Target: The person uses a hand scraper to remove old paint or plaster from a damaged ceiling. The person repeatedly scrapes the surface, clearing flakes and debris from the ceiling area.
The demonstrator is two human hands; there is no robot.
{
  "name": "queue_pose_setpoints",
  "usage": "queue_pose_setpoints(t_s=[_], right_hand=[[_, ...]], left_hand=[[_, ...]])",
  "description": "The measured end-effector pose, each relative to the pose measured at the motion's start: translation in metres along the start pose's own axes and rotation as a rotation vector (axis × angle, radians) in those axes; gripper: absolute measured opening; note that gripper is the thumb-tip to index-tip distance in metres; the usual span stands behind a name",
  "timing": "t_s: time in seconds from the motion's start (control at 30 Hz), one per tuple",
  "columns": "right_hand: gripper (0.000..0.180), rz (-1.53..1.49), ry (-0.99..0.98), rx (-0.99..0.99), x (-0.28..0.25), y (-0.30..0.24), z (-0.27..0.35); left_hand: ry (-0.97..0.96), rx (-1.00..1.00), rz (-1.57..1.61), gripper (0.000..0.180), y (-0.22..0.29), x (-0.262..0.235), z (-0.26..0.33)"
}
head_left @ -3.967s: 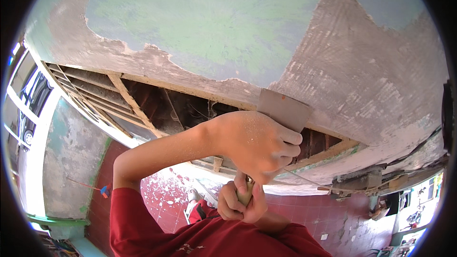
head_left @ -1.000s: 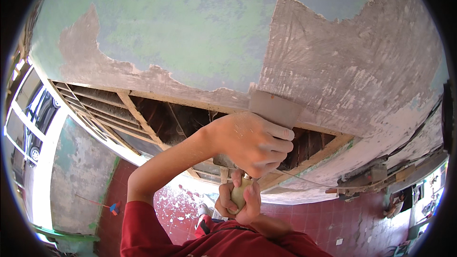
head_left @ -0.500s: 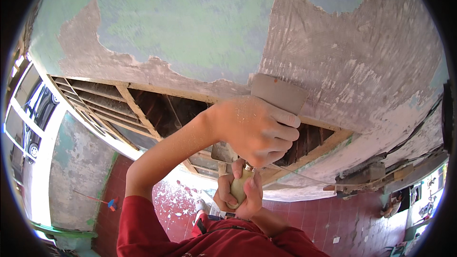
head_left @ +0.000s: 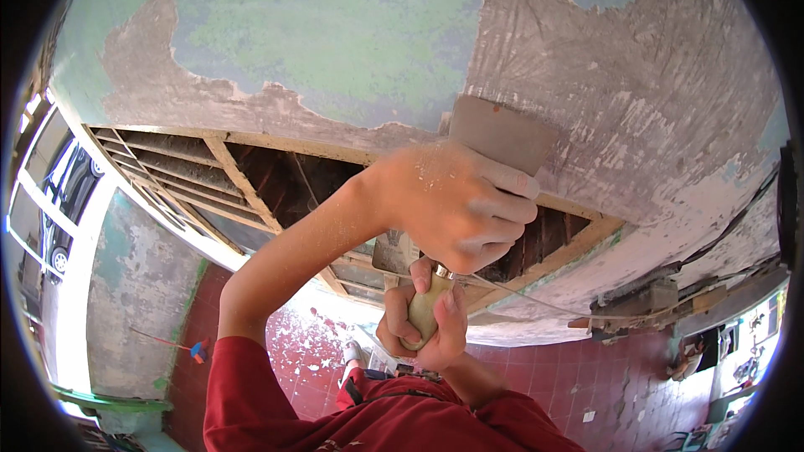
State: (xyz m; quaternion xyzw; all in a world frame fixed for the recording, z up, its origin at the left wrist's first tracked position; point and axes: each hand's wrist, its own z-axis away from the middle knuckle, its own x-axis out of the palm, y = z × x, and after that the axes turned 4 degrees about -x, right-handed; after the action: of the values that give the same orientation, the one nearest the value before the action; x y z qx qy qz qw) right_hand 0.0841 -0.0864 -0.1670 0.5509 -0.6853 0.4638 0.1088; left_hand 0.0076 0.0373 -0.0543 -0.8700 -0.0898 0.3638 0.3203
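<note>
A wide-bladed scraper (head_left: 504, 132) is held in both my hands, its flat grey blade against the wall. My left hand (head_left: 461, 205) is closed around the tool near the blade, knuckles outward and flecked with dust. Below it, my right hand (head_left: 435, 322) wraps round the pale greenish handle (head_left: 425, 308), just under the metal collar. The blade lies at the border between green paint (head_left: 335, 42) and bare grey-brown plaster (head_left: 595, 84). Part of the tool's neck is hidden behind my left hand.
Below the painted surface runs a wooden-framed opening with slats (head_left: 239, 184). A thin cable (head_left: 553, 310) hangs along the right. White paint flakes (head_left: 306, 351) lie on the red tiled floor (head_left: 536, 377). A parked car (head_left: 71, 201) shows at far left.
Both hands and the scraper have moved up the wall and slightly to the right. The blade now reaches higher along the paint's torn edge.
</note>
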Motion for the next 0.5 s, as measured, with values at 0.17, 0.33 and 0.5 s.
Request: queue_pose_setpoints(t_s=[0.17, 0.33, 0.5], right_hand=[[0.028, -0.028, 0.045, 0.049, -0.009, 0.005, 0.016], [0.030, 0.032, 0.009, 0.008, -0.004, 0.005, 0.004], [0.031, -0.095, 0.061, 0.041, -0.013, 0.011, 0.018]], left_hand=[[0.016, 0.034, 0.015, 0.009, 0.008, 0.010, 0.004], [0.028, 0.011, 0.030, 0.008, 0.001, 0.008, 0.004], [0.034, 0.027, 0.010, 0.009, 0.010, 0.013, 0.007]])
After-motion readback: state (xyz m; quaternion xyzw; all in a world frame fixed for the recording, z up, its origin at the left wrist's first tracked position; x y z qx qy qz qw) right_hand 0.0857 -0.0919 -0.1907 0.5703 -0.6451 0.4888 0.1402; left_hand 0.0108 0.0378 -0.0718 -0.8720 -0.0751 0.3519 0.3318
